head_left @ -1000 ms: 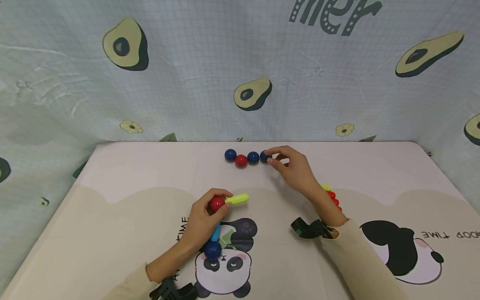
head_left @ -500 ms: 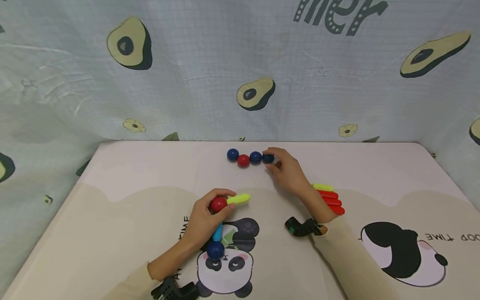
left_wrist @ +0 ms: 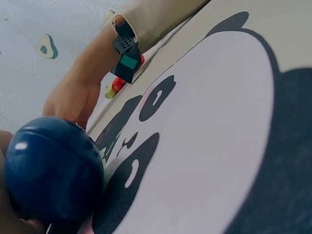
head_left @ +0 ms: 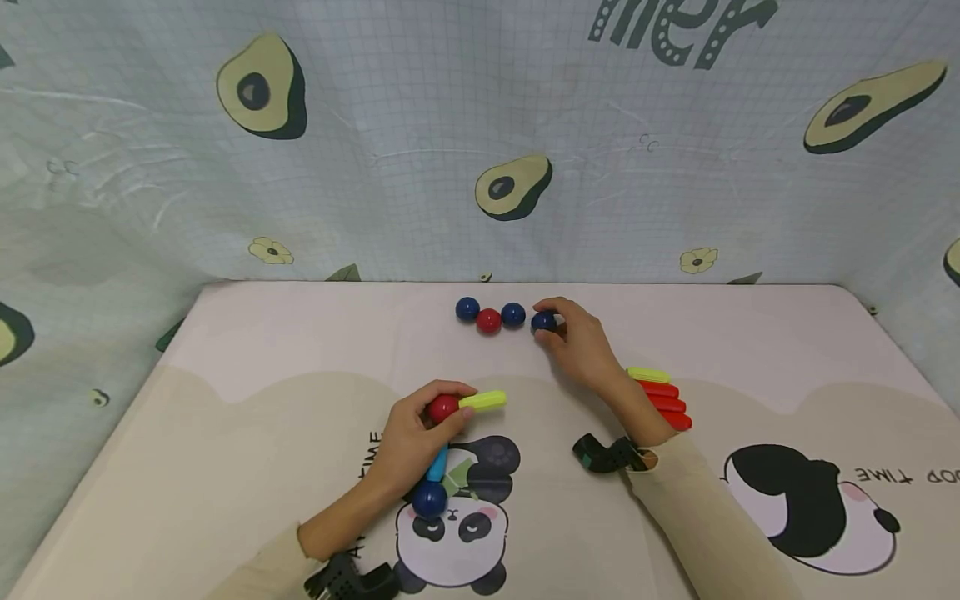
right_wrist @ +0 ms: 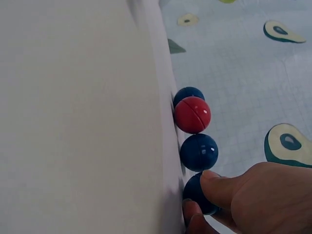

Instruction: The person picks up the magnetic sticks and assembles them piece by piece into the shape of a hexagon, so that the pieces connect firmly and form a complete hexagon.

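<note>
1. Noting the left hand (head_left: 411,429) first, beyond the panda face (head_left: 450,557) and slightly left: thumb and fingers pinching the red ball (head_left: 442,408).
2. Done, we judge: yellow rod (head_left: 483,401) fitted to that ball; light-blue rod (head_left: 437,467) joined to the lower blue ball (head_left: 430,500), which overlaps the panda face's far-left part. We can't see the light-blue rod's hidden end.
3. Unused: three loose balls (head_left: 489,322), two blue, one red, well beyond the panda face.
4. Beyond it and rightward, the right hand (head_left: 581,343) pinches another blue ball (head_left: 543,322), unattached.
5. Farthest right of it: spare rods (head_left: 663,402), yellow and red, untouched. We'd call it partway.
</note>
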### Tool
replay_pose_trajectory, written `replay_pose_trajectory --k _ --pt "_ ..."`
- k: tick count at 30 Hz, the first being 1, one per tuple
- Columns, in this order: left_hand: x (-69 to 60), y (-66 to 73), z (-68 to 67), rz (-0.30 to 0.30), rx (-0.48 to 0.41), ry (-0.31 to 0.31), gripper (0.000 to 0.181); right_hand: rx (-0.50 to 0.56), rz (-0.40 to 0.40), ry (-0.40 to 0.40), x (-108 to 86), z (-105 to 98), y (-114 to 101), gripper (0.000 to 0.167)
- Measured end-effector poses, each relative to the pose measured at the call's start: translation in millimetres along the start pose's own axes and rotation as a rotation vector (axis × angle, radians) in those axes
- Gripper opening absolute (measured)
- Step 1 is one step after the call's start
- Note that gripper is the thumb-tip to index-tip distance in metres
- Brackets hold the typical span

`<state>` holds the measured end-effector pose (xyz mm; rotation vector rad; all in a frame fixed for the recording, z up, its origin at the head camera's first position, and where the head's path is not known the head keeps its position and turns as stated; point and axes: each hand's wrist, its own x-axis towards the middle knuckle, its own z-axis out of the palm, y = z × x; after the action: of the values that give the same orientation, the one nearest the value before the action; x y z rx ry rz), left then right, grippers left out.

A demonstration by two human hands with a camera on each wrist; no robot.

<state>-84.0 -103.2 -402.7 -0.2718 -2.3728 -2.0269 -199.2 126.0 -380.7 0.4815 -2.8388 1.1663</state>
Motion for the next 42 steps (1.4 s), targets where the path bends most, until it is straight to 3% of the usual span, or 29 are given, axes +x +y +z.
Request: replay_pose_trajectory --k 11,30,42 --pt "-0.1 1.5 -0.9 0.019 0.008 -0.01 0.025 0.02 0.007 -0.067 -15.7 -5 -9 0.04" --pt "0.4 -1.2 1.1 0.041 0.05 0.077 0.025 0.157 -0.249 -0.134 -55.1 1 -25 0.045" --pt "0.4 -3.6 1.7 0.042 0.046 0.098 0.025 0.177 -0.313 -0.173 -60.0 5 -32 0.045"
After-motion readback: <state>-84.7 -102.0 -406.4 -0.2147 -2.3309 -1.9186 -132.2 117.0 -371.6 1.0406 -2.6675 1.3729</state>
